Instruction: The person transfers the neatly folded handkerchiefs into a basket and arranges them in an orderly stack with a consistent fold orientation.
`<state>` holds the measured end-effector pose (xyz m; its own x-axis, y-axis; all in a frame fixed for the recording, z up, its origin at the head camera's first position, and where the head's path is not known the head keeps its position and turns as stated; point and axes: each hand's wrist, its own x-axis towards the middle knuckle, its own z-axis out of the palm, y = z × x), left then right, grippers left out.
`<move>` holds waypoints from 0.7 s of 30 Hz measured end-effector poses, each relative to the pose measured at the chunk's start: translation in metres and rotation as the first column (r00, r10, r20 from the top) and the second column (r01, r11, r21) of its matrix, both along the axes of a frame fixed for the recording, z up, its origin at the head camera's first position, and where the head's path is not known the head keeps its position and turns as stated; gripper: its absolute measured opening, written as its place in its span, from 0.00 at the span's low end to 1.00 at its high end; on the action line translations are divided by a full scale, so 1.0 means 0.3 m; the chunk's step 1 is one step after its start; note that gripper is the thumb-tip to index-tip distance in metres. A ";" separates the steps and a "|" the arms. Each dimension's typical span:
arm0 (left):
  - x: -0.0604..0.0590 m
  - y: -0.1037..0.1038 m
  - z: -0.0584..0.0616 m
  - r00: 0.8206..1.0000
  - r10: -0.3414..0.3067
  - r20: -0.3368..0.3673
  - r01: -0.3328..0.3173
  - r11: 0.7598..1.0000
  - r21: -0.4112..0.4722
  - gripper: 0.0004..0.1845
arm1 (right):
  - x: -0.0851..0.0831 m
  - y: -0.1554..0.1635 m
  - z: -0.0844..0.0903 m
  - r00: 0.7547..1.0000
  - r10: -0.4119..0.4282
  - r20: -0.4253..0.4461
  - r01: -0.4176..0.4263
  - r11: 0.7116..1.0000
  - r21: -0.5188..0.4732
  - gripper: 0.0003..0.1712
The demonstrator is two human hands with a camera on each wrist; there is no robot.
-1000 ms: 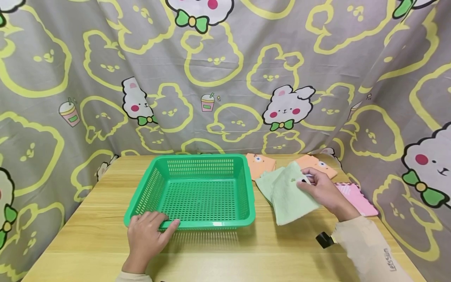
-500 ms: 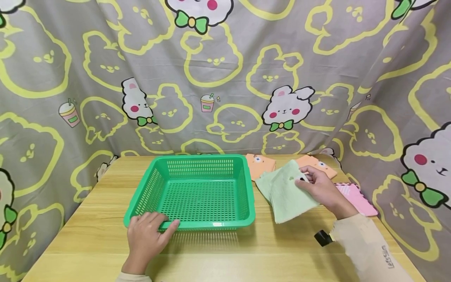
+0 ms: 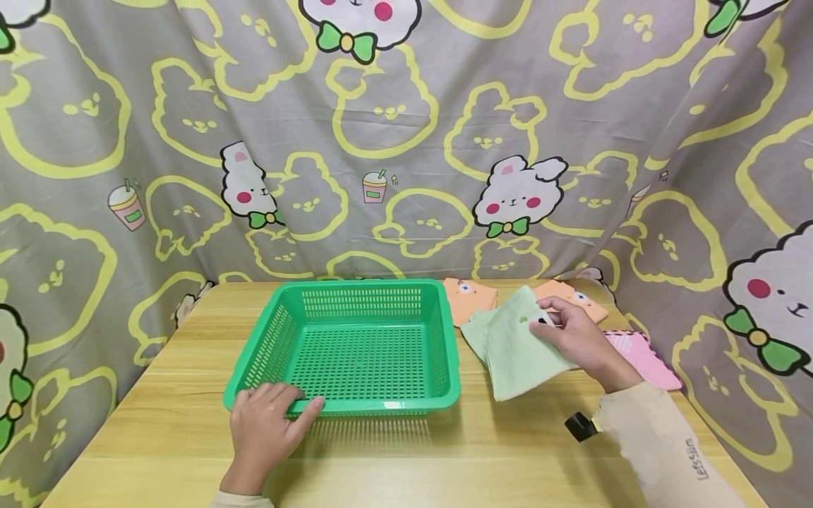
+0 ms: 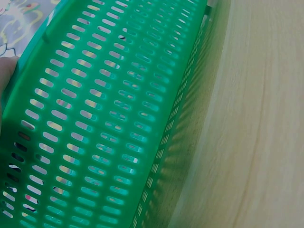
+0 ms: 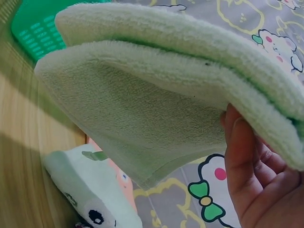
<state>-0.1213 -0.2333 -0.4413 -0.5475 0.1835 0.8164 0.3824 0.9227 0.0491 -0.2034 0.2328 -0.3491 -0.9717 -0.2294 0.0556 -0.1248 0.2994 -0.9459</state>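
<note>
Left hand (image 3: 269,423) flat on the near rim of the green basket (image 3: 356,310), fingers out straight over the edge, thumb pointing right along the front wall, wrist coming up from the bottom of the head view. Right hand (image 3: 574,340) out to the right of the basket, arm reaching in from the lower right, fingers curled round a folded green towel (image 3: 514,346) and pinching it near its far corner. Towel lifted a bit and tilted, long side running from far to near, loose near edge hanging down toward the wooden table (image 3: 394,466). Seen from the right wrist: towel (image 5: 156,90) folded into thick soft layers, fingers (image 5: 242,156) under the fold, open edge pointing toward the basket. Seen from the left wrist: only the slotted green wall of the basket (image 4: 95,118) on the table, and a bit of finger at the left edge. Two orange cloths (image 3: 470,296) behind the towel, a pink cloth (image 3: 644,360) right of the hand. Bunny curtain (image 3: 406,141) all around the back.
</note>
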 end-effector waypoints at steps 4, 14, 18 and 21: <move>0.001 0.002 -0.001 1.000 0.001 0.008 -0.001 1.000 0.003 0.36 | -0.007 -0.007 0.004 1.000 -0.016 -0.004 0.016 1.000 0.023 0.18; 0.000 0.002 0.000 1.000 -0.004 0.007 0.004 1.000 0.004 0.36 | -0.022 -0.018 0.007 1.000 -0.010 -0.021 0.010 0.999 0.038 0.19; 0.001 0.005 0.002 1.000 0.004 -0.006 -0.004 1.000 -0.001 0.36 | -0.030 -0.020 0.007 1.000 -0.009 -0.028 0.010 0.999 0.032 0.19; 0.001 0.006 0.002 1.000 0.010 -0.013 -0.011 1.000 -0.009 0.37 | -0.032 -0.020 0.010 1.000 -0.008 -0.029 0.009 1.000 0.016 0.20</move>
